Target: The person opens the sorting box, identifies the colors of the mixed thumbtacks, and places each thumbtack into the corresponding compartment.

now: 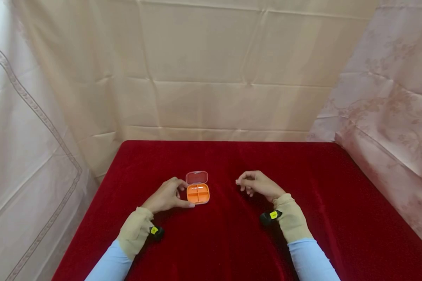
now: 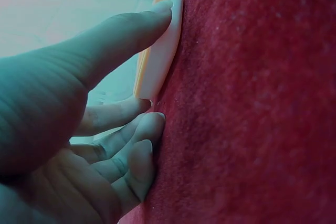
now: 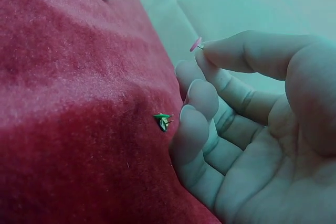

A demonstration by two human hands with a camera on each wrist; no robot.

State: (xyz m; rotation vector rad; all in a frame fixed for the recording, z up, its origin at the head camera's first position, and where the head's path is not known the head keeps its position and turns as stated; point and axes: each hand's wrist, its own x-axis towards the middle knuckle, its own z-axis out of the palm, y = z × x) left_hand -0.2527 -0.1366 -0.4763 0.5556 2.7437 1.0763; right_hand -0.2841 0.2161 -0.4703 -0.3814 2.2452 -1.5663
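Note:
A small orange pill box [image 1: 198, 194] with several compartments lies on the red cloth, its clear lid [image 1: 197, 177] flipped back. My left hand [image 1: 167, 195] holds it from the left side. The left thumb [image 2: 152, 19] is against its near wall and the index fingertip is at the far corner, while the other fingers curl beside it. To the right of the box, my right hand [image 1: 260, 184] pinches a pink thumbtack [image 3: 195, 44] between thumb and index finger, flat head outward. Below these fingers, a few tiny green and yellowish pieces [image 3: 163, 120] lie on the cloth.
The table is covered with a red velvety cloth [image 1: 232, 242]. A beige curtain [image 1: 211, 78] hangs behind it, with pale patterned curtains [image 1: 394, 89] at the sides. Each wrist carries a small black camera [image 1: 266, 219] over a beige cuff.

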